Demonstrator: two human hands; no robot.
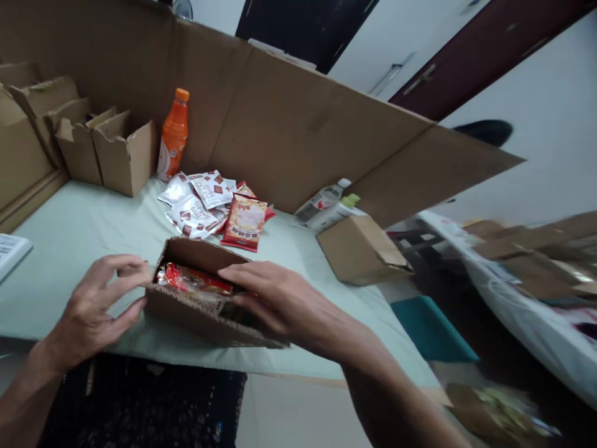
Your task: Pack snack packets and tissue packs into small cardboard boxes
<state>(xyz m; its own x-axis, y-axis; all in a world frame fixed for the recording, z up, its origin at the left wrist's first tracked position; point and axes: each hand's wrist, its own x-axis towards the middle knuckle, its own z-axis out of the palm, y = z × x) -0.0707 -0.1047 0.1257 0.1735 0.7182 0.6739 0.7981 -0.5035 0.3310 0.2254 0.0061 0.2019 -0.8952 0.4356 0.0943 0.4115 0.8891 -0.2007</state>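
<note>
A narrow, open-topped cardboard box sits near the table's front edge, with red and clear snack packets inside. My left hand is at the box's left end, its thumb by the front corner and its bent fingers at the end flap. Over the right part of the box lies my right hand, fingers stretched down into the opening against the packets. Its fingertips are partly hidden by the box wall. Behind the box are a pile of white-and-brown sachets and a red snack packet.
An orange bottle stands at the back beside several open cardboard boxes. To the right, clear plastic bottles lean behind a closed-looking carton. A tall cardboard screen borders the table. A white object lies far left.
</note>
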